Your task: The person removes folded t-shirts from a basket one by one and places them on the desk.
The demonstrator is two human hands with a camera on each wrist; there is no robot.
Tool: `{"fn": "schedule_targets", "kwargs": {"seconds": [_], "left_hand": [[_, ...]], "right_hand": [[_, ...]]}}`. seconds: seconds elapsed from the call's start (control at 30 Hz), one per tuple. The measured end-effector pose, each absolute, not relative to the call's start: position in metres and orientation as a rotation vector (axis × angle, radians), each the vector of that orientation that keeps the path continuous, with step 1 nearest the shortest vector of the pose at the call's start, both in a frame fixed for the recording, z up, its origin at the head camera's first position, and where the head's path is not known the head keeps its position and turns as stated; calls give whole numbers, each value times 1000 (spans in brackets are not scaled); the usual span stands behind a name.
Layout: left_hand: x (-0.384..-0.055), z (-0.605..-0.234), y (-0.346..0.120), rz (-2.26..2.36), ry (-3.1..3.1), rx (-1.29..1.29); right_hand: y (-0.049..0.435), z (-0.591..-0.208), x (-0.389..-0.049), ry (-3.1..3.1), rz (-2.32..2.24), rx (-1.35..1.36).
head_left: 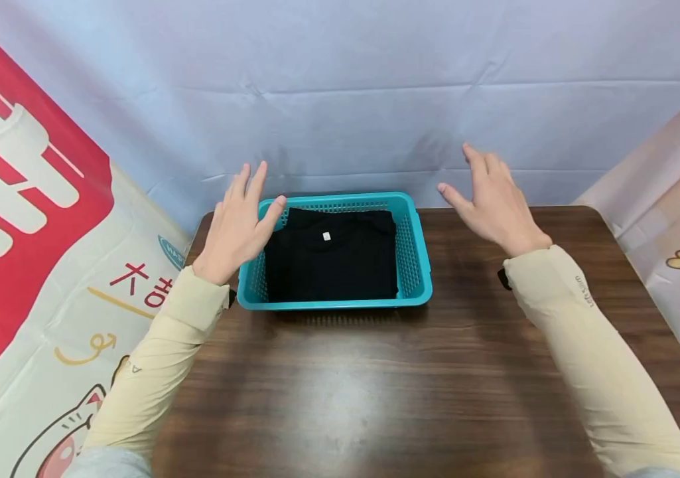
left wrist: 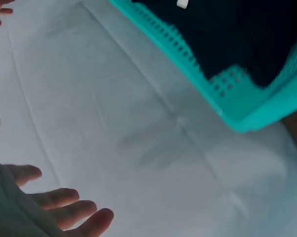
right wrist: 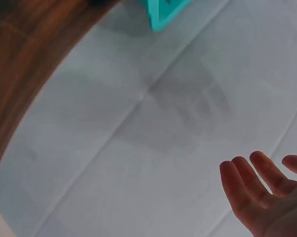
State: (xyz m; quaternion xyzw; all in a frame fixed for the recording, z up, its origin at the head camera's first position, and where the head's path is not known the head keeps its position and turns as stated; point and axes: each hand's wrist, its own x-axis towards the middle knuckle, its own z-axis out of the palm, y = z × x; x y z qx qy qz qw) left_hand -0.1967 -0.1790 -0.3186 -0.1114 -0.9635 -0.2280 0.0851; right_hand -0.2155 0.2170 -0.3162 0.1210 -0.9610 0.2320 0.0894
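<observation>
A folded black shirt [head_left: 334,262] with a small white label at its collar lies inside a teal plastic basket [head_left: 340,305] with perforated walls. My left hand [head_left: 235,226] is held up over the basket's left side, fingers extended and nothing in it. To the right of the basket my right hand [head_left: 495,199] is raised, thumb spread from the fingers, also holding nothing. In the left wrist view, the fingers [left wrist: 64,202] stand apart from the basket corner. The right wrist view has relaxed fingers [right wrist: 257,182] in front of the pale cloth, with the basket's corner [right wrist: 161,17] at the top.
The basket stands at the back of a dark wooden table [head_left: 340,392]. A pale cloth backdrop [head_left: 363,99] hangs right behind it. Printed cloths close off the left side [head_left: 35,265] and the right side [head_left: 674,219].
</observation>
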Motion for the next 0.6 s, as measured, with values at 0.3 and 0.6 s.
{"fn": "schedule_targets", "kwargs": {"seconds": [0.3, 0.6], "left_hand": [[-176, -356, -179, -876, -3000, -266], [-158, -396, -182, -997, -3208, -132]], "right_hand": [[191, -366, -199, -2884, 911, 411], [165, -411, -176, -2910, 1148, 463]]}}
